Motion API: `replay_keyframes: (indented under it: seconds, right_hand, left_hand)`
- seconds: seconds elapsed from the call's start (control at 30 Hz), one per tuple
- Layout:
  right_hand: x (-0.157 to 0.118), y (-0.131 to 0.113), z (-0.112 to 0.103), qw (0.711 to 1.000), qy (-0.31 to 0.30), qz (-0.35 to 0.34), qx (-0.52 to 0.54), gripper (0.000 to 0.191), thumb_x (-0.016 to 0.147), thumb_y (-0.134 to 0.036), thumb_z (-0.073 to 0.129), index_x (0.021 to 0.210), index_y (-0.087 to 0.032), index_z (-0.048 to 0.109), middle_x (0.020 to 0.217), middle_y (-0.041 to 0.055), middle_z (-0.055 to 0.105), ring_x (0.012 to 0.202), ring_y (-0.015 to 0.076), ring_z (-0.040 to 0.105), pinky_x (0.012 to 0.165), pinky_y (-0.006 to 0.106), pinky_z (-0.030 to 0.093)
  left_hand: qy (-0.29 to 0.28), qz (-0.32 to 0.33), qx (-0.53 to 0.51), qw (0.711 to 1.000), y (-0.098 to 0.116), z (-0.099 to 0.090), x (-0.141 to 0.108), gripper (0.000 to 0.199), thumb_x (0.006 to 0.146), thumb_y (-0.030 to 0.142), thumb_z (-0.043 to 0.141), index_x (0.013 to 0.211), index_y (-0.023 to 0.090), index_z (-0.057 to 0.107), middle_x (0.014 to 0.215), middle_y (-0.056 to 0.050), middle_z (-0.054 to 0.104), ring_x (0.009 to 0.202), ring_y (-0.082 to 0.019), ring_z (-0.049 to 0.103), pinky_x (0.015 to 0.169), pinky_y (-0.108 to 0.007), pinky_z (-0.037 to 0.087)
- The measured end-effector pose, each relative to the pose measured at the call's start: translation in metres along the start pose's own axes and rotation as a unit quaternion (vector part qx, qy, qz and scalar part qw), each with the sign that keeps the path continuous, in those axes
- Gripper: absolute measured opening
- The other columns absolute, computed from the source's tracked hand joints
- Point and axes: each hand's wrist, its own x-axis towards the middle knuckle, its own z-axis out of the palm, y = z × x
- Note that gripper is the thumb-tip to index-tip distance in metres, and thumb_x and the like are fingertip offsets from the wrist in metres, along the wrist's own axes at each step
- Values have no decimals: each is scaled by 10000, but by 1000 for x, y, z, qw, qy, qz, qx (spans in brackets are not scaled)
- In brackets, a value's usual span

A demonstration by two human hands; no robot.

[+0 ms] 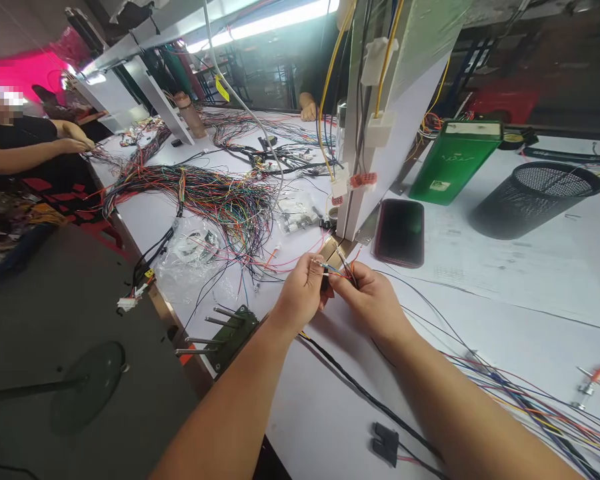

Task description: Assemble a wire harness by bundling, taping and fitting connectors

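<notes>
In front of me my left hand is closed around a small black connector, most of it covered by my fingers. Close by on its right, my right hand pinches several thin coloured wires whose ends point toward the left thumb. Whether a wire sits inside the connector I cannot tell. A black sheathed cable runs from beneath my hands toward the lower right. Near my right forearm lies a flat black plug on a thin lead.
A big wire bundle and a clear plastic bag lie on the left. A green pegged block sits at the table edge. Rightward are a phone, a green box, a mesh bin and loose wires. A co-worker handles wires.
</notes>
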Motion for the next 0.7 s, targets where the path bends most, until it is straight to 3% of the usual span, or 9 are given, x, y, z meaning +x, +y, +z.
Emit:
replay_keyframes:
  seconds: [0.13,0.37,0.53,0.7]
  right_hand:
    - [1,0,-1,1000,-14,-5,-28,194,880,-325,560,728,-205,562,705,-15,640,689,155,568,698,270,410]
    - [2,3,-5,995,48,-53,-74,226,917,-418,500,821,-221,558,785,6,562,728,166,499,674,281,382]
    - [3,2,-10,998,-12,-5,56,354,904,-318,451,570,-209,409,669,-1,403,610,147,378,525,280,293]
    - [4,7,-12,992,-52,22,109,314,859,-256,469,566,-201,370,664,-11,374,590,133,330,503,278,251]
  left_hand:
    - [-11,-6,5,1000,1,-1,-1,378,912,594,394,910,221,452,581,54,518,415,-81,429,377,-180,326]
    - [13,-19,-7,1000,2,-3,1,424,904,616,390,857,202,466,551,40,497,423,-75,385,380,-178,268]
    - [9,-18,-52,998,-1,-3,3,436,866,638,455,823,204,450,568,41,495,422,-69,383,377,-184,264]
    - [7,-4,-113,994,3,-3,2,397,830,597,561,861,208,487,630,55,472,462,-50,364,407,-161,254]
